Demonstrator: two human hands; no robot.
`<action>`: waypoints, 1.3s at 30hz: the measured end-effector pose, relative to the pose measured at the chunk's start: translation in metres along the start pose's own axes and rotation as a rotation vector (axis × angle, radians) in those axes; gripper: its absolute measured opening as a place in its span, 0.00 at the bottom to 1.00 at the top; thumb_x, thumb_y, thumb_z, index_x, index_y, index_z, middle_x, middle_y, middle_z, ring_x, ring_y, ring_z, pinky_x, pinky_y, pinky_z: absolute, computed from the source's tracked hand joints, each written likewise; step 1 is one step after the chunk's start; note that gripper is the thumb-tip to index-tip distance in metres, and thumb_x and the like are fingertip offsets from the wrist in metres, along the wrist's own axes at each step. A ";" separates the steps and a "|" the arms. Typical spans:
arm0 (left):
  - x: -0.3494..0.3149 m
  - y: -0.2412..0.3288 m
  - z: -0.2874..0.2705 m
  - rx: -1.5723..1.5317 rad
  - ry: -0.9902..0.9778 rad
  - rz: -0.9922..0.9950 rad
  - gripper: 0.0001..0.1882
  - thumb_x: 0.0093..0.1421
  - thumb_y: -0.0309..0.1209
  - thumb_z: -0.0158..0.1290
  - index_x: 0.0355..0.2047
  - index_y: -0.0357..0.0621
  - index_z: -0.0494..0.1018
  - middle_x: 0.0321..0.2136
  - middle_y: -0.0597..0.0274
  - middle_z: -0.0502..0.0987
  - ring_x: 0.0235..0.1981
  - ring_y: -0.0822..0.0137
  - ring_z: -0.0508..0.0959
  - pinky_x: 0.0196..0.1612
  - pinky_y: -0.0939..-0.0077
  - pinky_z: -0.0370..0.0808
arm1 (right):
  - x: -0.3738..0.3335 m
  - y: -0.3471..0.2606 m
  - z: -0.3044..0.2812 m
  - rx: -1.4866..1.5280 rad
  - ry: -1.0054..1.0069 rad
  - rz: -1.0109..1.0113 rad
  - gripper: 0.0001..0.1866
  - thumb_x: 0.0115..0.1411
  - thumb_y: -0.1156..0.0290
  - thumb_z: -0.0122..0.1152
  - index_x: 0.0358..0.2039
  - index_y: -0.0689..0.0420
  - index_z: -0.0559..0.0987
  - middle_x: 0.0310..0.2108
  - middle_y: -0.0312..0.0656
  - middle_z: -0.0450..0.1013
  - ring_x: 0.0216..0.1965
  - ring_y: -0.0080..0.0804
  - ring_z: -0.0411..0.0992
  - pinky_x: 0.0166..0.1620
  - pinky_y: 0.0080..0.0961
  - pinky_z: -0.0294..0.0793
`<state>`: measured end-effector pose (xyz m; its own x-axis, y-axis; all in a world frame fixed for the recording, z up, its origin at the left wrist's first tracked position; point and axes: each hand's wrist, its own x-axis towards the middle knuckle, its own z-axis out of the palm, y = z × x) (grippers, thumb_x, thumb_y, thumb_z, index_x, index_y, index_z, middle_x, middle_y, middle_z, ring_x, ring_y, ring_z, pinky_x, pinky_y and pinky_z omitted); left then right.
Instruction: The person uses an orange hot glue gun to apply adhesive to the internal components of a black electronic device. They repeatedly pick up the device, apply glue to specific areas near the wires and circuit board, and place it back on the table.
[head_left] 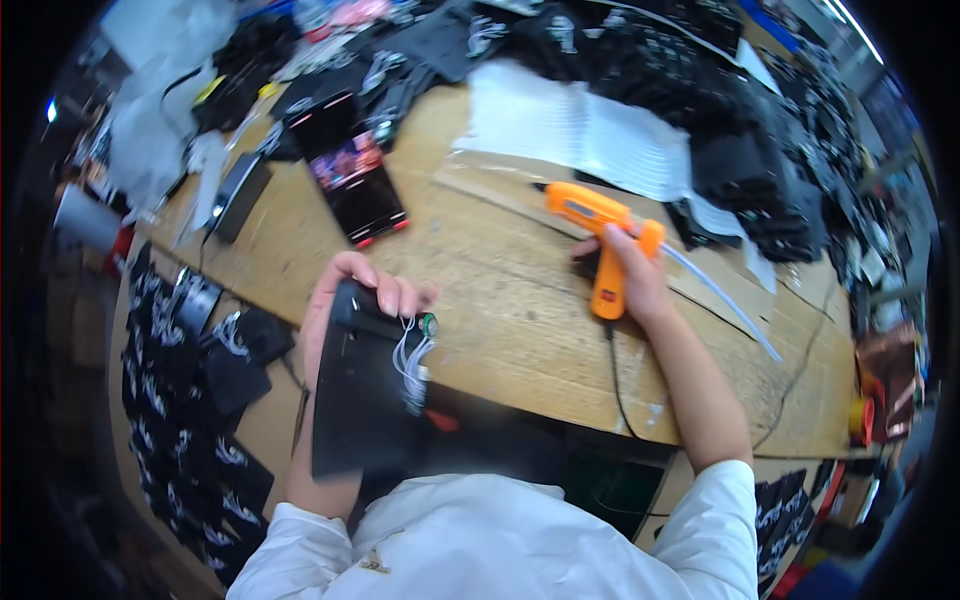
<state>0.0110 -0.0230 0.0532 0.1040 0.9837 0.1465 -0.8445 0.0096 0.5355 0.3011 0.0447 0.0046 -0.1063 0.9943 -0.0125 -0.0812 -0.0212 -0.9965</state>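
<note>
My left hand (368, 283) grips the upper edge of a flat black panel (362, 415), fingers curled over it. The panel is tilted in front of my body, past the table's near edge. White wires (412, 372) hang in a loop from it, next to a small round green part (429, 325). My right hand (640, 268) is wrapped round the handle of an orange glue gun (588, 208). The gun's dark nozzle points to the left, above the table. A long whitish glue stick (725, 305) sticks out of its back, and a black cord runs down from the handle.
A phone (350, 168) with a lit screen lies on the wooden table (500, 340), left of centre. White foam sheets (570, 125) and piles of black pieces (735, 150) fill the far side. More black pieces with white wires (190, 430) lie at the left. A black box (240, 197) stands near the phone.
</note>
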 end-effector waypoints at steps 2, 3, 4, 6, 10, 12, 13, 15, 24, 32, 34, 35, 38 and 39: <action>-0.001 0.001 -0.021 -0.085 -0.008 0.017 0.07 0.61 0.31 0.38 0.32 0.41 0.63 0.20 0.61 0.67 0.26 0.64 0.67 0.42 0.67 0.67 | -0.003 -0.004 0.002 0.023 -0.019 -0.019 0.18 0.63 0.61 0.49 0.44 0.63 0.74 0.31 0.42 0.77 0.36 0.26 0.72 0.45 0.25 0.67; 0.002 0.000 -0.028 -0.131 -0.016 0.032 0.07 0.61 0.32 0.39 0.32 0.42 0.63 0.19 0.62 0.65 0.25 0.66 0.65 0.39 0.68 0.66 | -0.004 -0.002 0.003 0.056 -0.025 -0.040 0.18 0.63 0.62 0.49 0.45 0.65 0.73 0.31 0.43 0.76 0.37 0.29 0.73 0.47 0.27 0.67; 0.006 -0.004 -0.032 -0.111 -0.003 0.020 0.10 0.61 0.36 0.39 0.31 0.42 0.62 0.18 0.65 0.63 0.24 0.68 0.63 0.33 0.72 0.61 | -0.003 -0.001 0.004 0.087 -0.033 -0.044 0.19 0.63 0.62 0.49 0.45 0.65 0.73 0.30 0.44 0.75 0.37 0.31 0.73 0.47 0.28 0.68; 0.021 -0.016 -0.052 -0.076 -0.157 0.093 0.12 0.61 0.38 0.40 0.33 0.41 0.62 0.19 0.65 0.64 0.26 0.68 0.64 0.35 0.72 0.63 | -0.004 -0.005 0.007 0.124 -0.044 -0.048 0.19 0.63 0.63 0.48 0.44 0.66 0.73 0.31 0.45 0.75 0.38 0.34 0.73 0.48 0.32 0.69; 0.037 -0.023 -0.071 -0.178 -0.196 0.015 0.16 0.61 0.43 0.43 0.35 0.40 0.63 0.20 0.64 0.65 0.27 0.67 0.65 0.36 0.71 0.63 | -0.020 -0.005 0.008 0.281 -0.078 0.064 0.20 0.62 0.58 0.46 0.39 0.65 0.73 0.34 0.49 0.73 0.39 0.41 0.72 0.47 0.35 0.69; 0.035 -0.028 -0.076 -0.133 -0.201 0.056 0.18 0.61 0.44 0.44 0.35 0.39 0.64 0.20 0.64 0.65 0.27 0.67 0.65 0.37 0.70 0.63 | -0.032 -0.013 0.011 0.402 -0.128 0.117 0.22 0.62 0.55 0.44 0.37 0.64 0.73 0.34 0.49 0.72 0.40 0.43 0.72 0.45 0.36 0.69; 0.034 -0.030 -0.077 -0.120 -0.201 0.066 0.18 0.61 0.44 0.45 0.35 0.39 0.64 0.21 0.63 0.65 0.27 0.67 0.65 0.37 0.70 0.63 | -0.038 -0.014 0.011 0.467 -0.203 0.112 0.24 0.62 0.53 0.43 0.37 0.64 0.73 0.34 0.49 0.72 0.40 0.44 0.71 0.43 0.36 0.69; 0.029 -0.028 -0.073 -0.198 -0.206 0.057 0.21 0.61 0.48 0.45 0.36 0.39 0.63 0.21 0.63 0.65 0.28 0.67 0.65 0.38 0.69 0.63 | -0.053 -0.015 0.016 0.429 -0.318 0.131 0.30 0.61 0.46 0.42 0.36 0.65 0.73 0.34 0.48 0.72 0.40 0.44 0.71 0.40 0.37 0.69; 0.023 -0.022 -0.098 0.044 -0.465 0.135 0.15 0.58 0.39 0.41 0.41 0.44 0.65 0.22 0.72 0.67 0.27 0.73 0.65 0.39 0.73 0.59 | -0.053 -0.017 0.062 -0.246 -0.790 -0.183 0.37 0.46 0.38 0.63 0.27 0.67 0.76 0.22 0.49 0.74 0.24 0.45 0.75 0.29 0.32 0.75; 0.018 -0.036 -0.098 -0.351 -0.331 0.124 0.20 0.63 0.44 0.43 0.38 0.36 0.65 0.22 0.54 0.69 0.27 0.64 0.67 0.35 0.69 0.62 | -0.061 -0.014 0.068 -0.453 -0.766 -0.310 0.38 0.44 0.33 0.62 0.24 0.64 0.76 0.19 0.43 0.73 0.18 0.38 0.73 0.23 0.26 0.72; 0.020 -0.032 -0.098 -0.306 -0.338 0.116 0.19 0.63 0.43 0.42 0.37 0.35 0.65 0.21 0.55 0.69 0.27 0.64 0.67 0.35 0.69 0.62 | -0.064 -0.014 0.068 -0.480 -0.735 -0.311 0.37 0.44 0.32 0.61 0.23 0.63 0.76 0.18 0.41 0.71 0.16 0.36 0.71 0.21 0.25 0.70; 0.022 -0.029 -0.096 -0.282 -0.342 0.111 0.19 0.63 0.42 0.41 0.37 0.35 0.65 0.21 0.55 0.69 0.27 0.64 0.67 0.35 0.70 0.62 | -0.065 -0.013 0.068 -0.490 -0.732 -0.319 0.37 0.44 0.32 0.61 0.22 0.63 0.76 0.17 0.40 0.70 0.15 0.35 0.70 0.20 0.24 0.68; 0.022 -0.022 -0.088 -0.227 -0.335 0.116 0.19 0.63 0.42 0.41 0.37 0.35 0.65 0.20 0.55 0.69 0.26 0.64 0.67 0.35 0.70 0.62 | -0.065 -0.013 0.067 -0.509 -0.732 -0.343 0.37 0.45 0.32 0.60 0.20 0.62 0.75 0.15 0.38 0.67 0.13 0.33 0.66 0.17 0.24 0.63; 0.022 -0.024 -0.090 -0.219 -0.342 0.129 0.19 0.63 0.43 0.41 0.36 0.35 0.65 0.20 0.55 0.69 0.26 0.64 0.67 0.34 0.70 0.62 | -0.064 -0.012 0.066 -0.509 -0.738 -0.354 0.37 0.45 0.32 0.60 0.20 0.61 0.75 0.14 0.38 0.65 0.12 0.32 0.65 0.16 0.24 0.62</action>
<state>-0.0138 0.0148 -0.0311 0.1271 0.8635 0.4880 -0.9499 -0.0357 0.3106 0.2433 -0.0255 0.0227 -0.7687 0.6144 0.1777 0.1931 0.4879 -0.8513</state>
